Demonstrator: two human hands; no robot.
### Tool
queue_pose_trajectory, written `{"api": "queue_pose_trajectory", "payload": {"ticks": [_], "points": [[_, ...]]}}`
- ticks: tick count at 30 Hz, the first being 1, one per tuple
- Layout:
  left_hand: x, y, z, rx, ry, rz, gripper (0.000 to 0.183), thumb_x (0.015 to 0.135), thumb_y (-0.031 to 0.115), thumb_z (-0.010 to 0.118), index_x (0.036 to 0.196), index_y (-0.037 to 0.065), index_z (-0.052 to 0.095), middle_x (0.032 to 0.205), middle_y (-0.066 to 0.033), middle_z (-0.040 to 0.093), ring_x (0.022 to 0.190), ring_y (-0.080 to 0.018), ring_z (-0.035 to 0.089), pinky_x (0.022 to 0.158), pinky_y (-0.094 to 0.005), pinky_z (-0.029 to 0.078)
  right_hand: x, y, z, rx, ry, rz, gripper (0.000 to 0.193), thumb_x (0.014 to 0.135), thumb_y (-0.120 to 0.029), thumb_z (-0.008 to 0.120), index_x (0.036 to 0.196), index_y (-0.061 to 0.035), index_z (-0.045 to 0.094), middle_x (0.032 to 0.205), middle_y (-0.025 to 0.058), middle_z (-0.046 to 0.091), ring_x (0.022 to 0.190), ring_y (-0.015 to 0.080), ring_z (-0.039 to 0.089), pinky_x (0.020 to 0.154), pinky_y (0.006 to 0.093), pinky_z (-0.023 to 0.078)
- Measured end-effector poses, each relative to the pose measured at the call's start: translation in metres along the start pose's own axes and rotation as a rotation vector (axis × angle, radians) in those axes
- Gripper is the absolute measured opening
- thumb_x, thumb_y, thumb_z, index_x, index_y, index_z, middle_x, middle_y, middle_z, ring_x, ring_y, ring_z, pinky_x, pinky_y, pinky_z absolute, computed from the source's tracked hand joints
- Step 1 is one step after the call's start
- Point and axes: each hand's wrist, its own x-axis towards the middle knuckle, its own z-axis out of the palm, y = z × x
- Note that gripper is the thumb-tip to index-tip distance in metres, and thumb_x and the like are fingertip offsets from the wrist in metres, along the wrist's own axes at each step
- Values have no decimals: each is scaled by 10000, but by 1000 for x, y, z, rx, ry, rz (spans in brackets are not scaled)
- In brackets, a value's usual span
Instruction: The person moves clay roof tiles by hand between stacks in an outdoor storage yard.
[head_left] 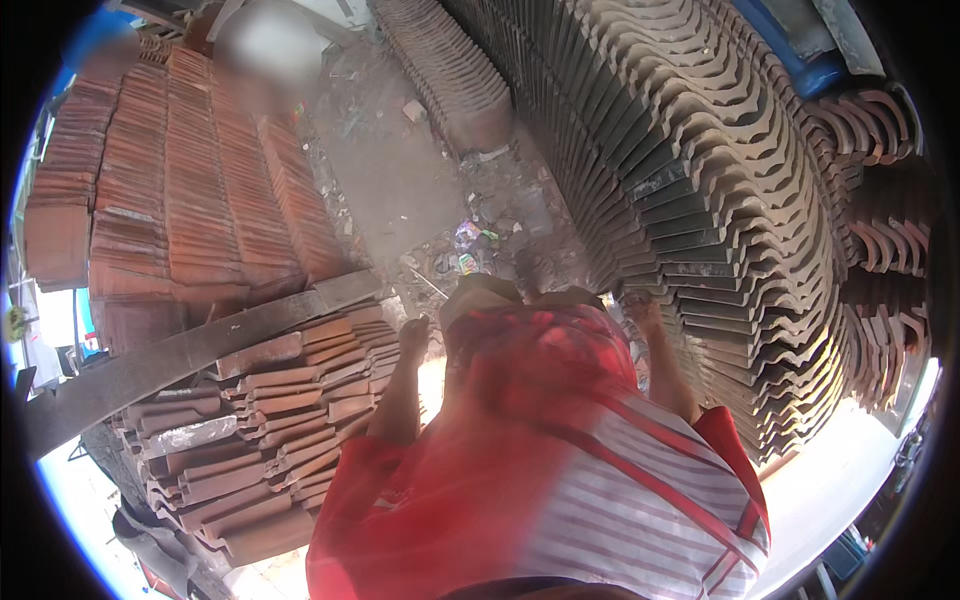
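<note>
Both arms hang down at my sides, along the red and striped shirt. My left hand (414, 337) is low beside the stacked reddish roof tiles (290, 400) on the left; nothing can be made out in it. Close to the long row of grey-brown roof tiles (640, 200) on the right is my right hand (640, 310); whether it touches them I cannot tell. The fingers of both hands are too small and foreshortened to read. The tiles in the right row stand on edge, packed tightly together.
A wooden beam (200, 350) slants across the left tiles. Behind it stands a larger stack of red tiles (190, 180). The dusty ground (400, 200) between the stacks holds rubble and a colourful wrapper (467, 236). Another tile row (450, 80) stands ahead. Curved tiles (870, 125) lie far right.
</note>
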Motion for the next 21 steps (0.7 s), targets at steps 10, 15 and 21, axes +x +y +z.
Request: {"api": "queue_pose_trajectory", "payload": {"ticks": [10,15,21], "points": [[233,223,-82,350,70,235,491,890,386,619,1179,-10,645,1150,-282,655,1108,-415,617,976,-438,482,-27,-161,40,-173,374,-64,497,985,-401,525,1145,52,654,1125,249,678,1028,399,643,907,433,480],[399,298,-42,475,-59,339,569,879,354,648,1293,-28,566,1225,-275,622,1189,-416,572,1048,-442,450,-100,69,133,-640,396,88,264,904,-266,632,788,-29,621,750,109,652,646,235,642,581,399,496],[627,286,21,837,-124,625,913,826,332,731,1501,-72,267,1523,-275,350,1400,-387,369,1152,-449,336,-171,-88,318,370,253,993,211,962,-184,557,874,-20,656,753,94,636,676,180,602,602,334,486]]}}
